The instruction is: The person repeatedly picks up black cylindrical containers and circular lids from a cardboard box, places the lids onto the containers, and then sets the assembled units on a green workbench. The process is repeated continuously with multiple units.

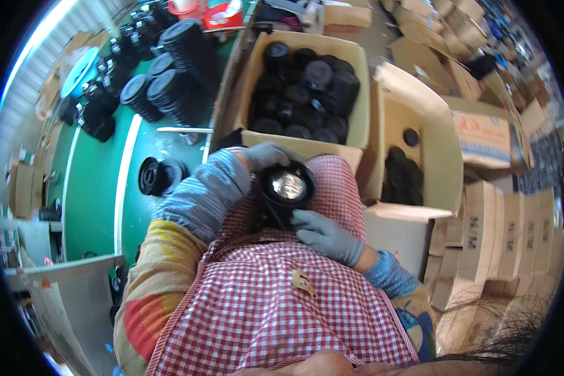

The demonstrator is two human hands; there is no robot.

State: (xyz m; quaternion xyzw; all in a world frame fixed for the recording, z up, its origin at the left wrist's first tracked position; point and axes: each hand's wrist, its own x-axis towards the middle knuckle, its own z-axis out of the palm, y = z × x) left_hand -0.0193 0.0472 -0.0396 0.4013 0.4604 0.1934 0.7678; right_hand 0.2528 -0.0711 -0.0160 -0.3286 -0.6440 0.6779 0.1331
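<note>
On my lap, over the red-and-white checked apron (276, 294), rests a black round housing (287, 185) with a shiny silver bowl inside, like a lamp. My left hand (268, 155), in a grey glove, is closed on its far rim. My right hand (327, 237), gloved the same way, holds its near right side with bent fingers. The housing's dark lower part lies between my hands, and its underside is hidden. On the green bench to my left, a pair of black ring-like parts (161, 176) lies near my left sleeve.
Stacks of black discs (183, 50) and rows of black parts (109, 78) stand on the green bench (91, 188). Ahead, a cardboard box (307, 144) is full of black round parts. A second box (413, 100) holds several black caps. Tall cartons (479, 232) stand at right.
</note>
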